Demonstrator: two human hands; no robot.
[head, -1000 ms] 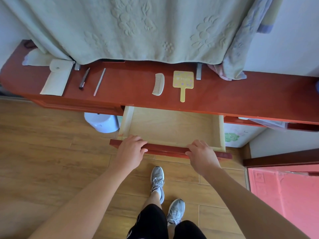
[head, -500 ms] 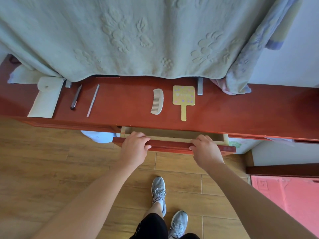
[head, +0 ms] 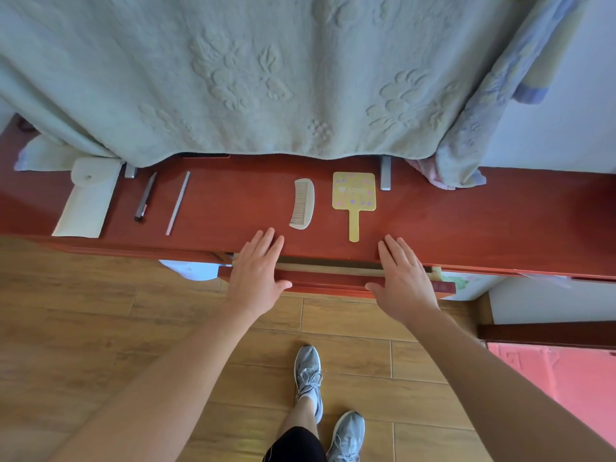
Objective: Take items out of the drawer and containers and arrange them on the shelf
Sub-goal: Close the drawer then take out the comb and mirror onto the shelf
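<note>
Pinching is looming: flat-spread left hand (head: 256,278) and right hand (head: 403,281) are pressing the red wooden drawer (head: 328,282) shut at six o'clock.

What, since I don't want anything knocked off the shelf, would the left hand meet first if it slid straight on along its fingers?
Probably the comb. The left hand is open, its fingers aimed up and slightly right, roughly in line with the comb's near end. Depth is unclear.
</note>
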